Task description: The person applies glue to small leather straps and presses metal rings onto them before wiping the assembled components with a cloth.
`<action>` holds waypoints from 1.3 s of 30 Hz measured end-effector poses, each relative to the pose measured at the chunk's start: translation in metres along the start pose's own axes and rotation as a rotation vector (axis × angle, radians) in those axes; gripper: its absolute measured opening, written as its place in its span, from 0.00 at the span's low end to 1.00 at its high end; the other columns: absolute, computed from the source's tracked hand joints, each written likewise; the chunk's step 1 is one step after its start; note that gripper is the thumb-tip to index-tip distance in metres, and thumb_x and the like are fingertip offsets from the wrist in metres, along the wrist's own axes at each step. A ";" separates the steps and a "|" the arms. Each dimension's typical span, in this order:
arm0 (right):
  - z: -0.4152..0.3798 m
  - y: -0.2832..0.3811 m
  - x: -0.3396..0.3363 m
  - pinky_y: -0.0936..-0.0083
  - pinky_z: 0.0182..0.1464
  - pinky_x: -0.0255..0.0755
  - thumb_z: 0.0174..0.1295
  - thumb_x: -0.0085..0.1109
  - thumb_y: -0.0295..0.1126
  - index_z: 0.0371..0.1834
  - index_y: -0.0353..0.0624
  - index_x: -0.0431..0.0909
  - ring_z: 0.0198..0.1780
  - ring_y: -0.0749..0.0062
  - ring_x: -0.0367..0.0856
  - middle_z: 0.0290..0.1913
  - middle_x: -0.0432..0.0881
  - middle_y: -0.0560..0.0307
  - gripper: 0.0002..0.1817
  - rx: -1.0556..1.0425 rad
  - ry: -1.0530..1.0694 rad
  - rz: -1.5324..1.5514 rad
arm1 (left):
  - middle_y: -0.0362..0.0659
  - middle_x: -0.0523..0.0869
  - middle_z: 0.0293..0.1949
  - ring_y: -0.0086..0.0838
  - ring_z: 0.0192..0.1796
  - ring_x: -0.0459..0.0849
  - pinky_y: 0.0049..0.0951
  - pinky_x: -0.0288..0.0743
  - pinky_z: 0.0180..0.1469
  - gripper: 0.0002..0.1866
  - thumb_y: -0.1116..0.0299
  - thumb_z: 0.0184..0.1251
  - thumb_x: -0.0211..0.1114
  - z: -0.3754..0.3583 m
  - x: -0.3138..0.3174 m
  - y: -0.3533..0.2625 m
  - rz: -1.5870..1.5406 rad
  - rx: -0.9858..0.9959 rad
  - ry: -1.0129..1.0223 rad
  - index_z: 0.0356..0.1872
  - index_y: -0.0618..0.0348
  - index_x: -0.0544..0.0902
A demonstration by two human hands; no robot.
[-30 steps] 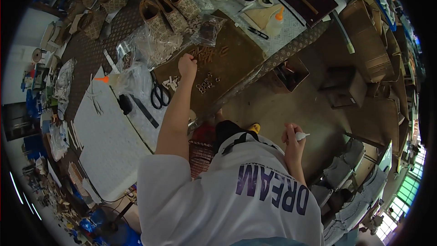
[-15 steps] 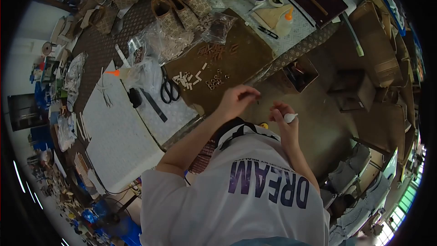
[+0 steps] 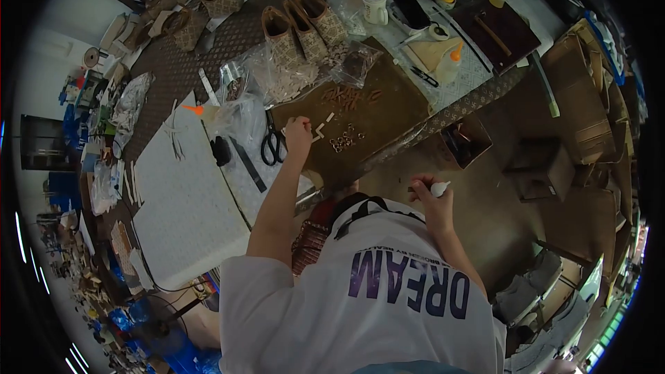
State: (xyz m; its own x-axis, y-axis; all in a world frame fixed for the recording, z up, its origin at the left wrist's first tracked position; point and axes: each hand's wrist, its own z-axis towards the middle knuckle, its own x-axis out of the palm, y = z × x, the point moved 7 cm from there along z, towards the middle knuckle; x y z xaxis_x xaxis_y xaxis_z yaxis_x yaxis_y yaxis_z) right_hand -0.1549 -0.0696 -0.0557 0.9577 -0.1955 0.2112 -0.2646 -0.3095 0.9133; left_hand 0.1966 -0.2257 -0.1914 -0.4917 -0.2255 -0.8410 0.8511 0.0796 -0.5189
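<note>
My left hand reaches over the table, its curled fingertips down on the small white strips. Whether a strip is between those fingers I cannot make out. My right hand is in front of my body beyond the table edge, closed around a small white nozzle bottle. Something tiny and dark shows at its fingertips, too small to name. Beside the strips is a cluster of small metal rings, with brown pieces behind. Black-handled scissors lie left of my left hand.
Patterned shoes stand behind clear plastic bags. A white mug, a phone and an orange-tipped bottle are at the back right. An open box and a stool stand right of the table.
My left hand has moved left from near my right hand to the white strips. My right hand still holds the bottle, slightly lower in view. The view has shifted a little.
</note>
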 end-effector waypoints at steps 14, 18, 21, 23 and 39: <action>-0.001 -0.004 -0.014 0.83 0.41 0.73 0.59 0.58 0.23 0.39 0.35 0.78 0.35 0.78 0.78 0.37 0.80 0.60 0.06 0.001 -0.013 0.196 | 0.45 0.82 0.33 0.30 0.36 0.82 0.28 0.77 0.38 0.06 0.70 0.60 0.63 0.008 0.004 -0.043 -0.415 -0.150 0.137 0.34 0.62 0.82; -0.004 0.001 -0.017 0.83 0.43 0.73 0.58 0.58 0.21 0.38 0.35 0.78 0.36 0.78 0.78 0.37 0.80 0.60 0.06 -0.012 -0.031 0.272 | 0.39 0.83 0.36 0.21 0.37 0.81 0.20 0.76 0.40 0.11 0.72 0.64 0.61 -0.069 0.007 -0.158 -1.269 -0.502 0.478 0.46 0.61 0.79; -0.010 0.005 -0.026 0.83 0.43 0.73 0.58 0.58 0.21 0.38 0.35 0.78 0.36 0.77 0.79 0.35 0.80 0.59 0.06 -0.009 -0.104 0.256 | 0.38 0.82 0.39 0.21 0.41 0.81 0.21 0.75 0.46 0.12 0.74 0.63 0.62 -0.120 -0.002 -0.220 -1.472 -0.526 0.732 0.48 0.62 0.80; -0.013 0.008 -0.031 0.82 0.42 0.74 0.57 0.59 0.21 0.38 0.35 0.78 0.36 0.77 0.79 0.34 0.80 0.59 0.06 -0.020 -0.105 0.265 | 0.39 0.84 0.39 0.21 0.40 0.82 0.19 0.76 0.42 0.11 0.74 0.63 0.62 -0.144 -0.010 -0.250 -1.487 -0.574 0.829 0.47 0.61 0.80; -0.057 0.015 -0.078 0.82 0.43 0.74 0.58 0.58 0.24 0.39 0.36 0.77 0.37 0.78 0.80 0.35 0.81 0.60 0.06 -0.078 -0.122 0.418 | 0.41 0.83 0.38 0.23 0.39 0.83 0.19 0.78 0.44 0.12 0.76 0.65 0.60 -0.197 -0.016 -0.294 -1.396 -0.495 1.006 0.49 0.64 0.79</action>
State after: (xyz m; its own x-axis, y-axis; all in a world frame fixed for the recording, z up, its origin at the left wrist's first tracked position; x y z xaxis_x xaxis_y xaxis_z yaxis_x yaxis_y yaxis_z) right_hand -0.2267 -0.0059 -0.0390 0.7485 -0.3992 0.5295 -0.6125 -0.1101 0.7828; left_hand -0.0819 -0.0544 -0.0554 -0.7999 0.2302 0.5542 -0.2872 0.6641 -0.6903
